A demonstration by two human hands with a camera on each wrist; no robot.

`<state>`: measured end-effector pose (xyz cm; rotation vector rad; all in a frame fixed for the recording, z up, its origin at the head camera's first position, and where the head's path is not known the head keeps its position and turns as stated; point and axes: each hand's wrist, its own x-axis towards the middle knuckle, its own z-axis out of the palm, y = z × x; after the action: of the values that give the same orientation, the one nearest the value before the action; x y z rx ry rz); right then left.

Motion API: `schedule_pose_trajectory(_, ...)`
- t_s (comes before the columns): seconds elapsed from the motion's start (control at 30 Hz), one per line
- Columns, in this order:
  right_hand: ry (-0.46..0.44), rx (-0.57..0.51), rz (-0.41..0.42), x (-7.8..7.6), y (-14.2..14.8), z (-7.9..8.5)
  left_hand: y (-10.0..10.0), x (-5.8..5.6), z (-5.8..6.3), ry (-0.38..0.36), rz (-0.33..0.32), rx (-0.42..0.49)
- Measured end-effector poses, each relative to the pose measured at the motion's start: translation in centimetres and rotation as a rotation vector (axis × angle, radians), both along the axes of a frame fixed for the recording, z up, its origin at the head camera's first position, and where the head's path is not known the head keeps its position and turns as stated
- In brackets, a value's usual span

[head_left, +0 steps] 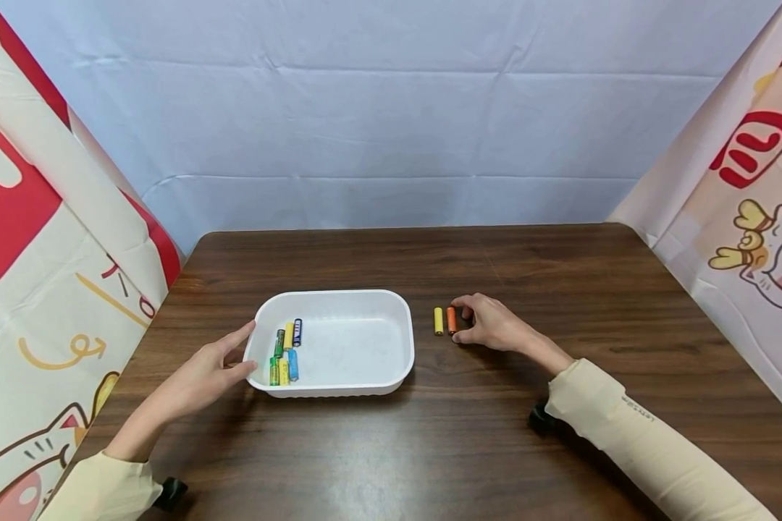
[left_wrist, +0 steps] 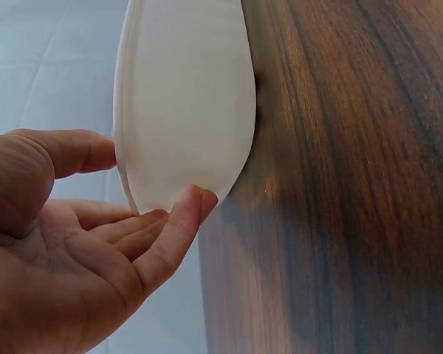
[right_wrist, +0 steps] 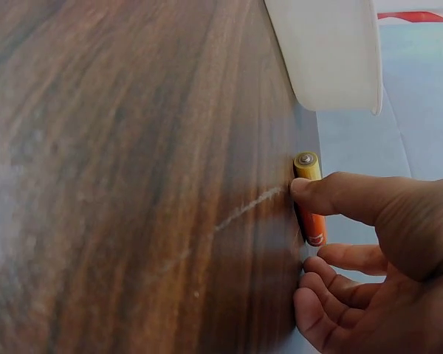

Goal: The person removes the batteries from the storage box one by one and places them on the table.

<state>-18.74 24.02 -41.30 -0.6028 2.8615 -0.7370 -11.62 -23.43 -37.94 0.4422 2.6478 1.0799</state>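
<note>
A white tray stands left of centre on the table. Several batteries of mixed colours, among them a blue one, lie at its left end. My left hand grips the tray by that end, thumb and fingers at the rim and the outer wall. To the right of the tray lie a yellow battery and an orange battery side by side. My right hand pinches the orange battery between thumb and index finger, one at each end. The other right fingers are curled beside it.
The dark wooden table ends at a pale blue cloth behind. Printed cloths hang at both sides. A pale scratch shows on the table in the right wrist view.
</note>
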Motion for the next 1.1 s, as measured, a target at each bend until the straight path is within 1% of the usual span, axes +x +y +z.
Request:
schedule_pose_trajectory(0.33,-0.037,-0.019,0.006,0.2,0.1,0.3,-0.1,0.0,-0.1,-0.007,-0.001,-0.001)
schedule_pose_trajectory(0.5,-0.079,-0.039,0.015,0.4,0.3,1.1,-0.1,0.0,-0.2,-0.005,0.002,-0.004)
schedule_pose_trajectory(0.6,-0.081,-0.052,0.019,0.5,0.4,1.7,-0.1,0.1,-0.2,-0.003,0.001,-0.003)
schedule_pose_trajectory(0.7,-0.058,-0.052,0.021,0.5,0.4,2.5,-0.1,0.0,-0.2,-0.002,0.0,-0.005)
schedule_pose_trajectory(0.87,0.005,-0.072,0.035,0.6,-0.2,4.8,-0.1,-0.1,-0.1,-0.001,-0.003,-0.008)
schedule_pose_trajectory(0.97,0.046,-0.099,0.055,0.7,-1.0,6.2,-0.1,-0.1,-0.1,0.002,-0.005,-0.008)
schedule_pose_trajectory(1.1,0.074,-0.137,0.089,0.9,-2.6,7.9,-0.1,-0.1,-0.1,-0.003,-0.004,-0.004)
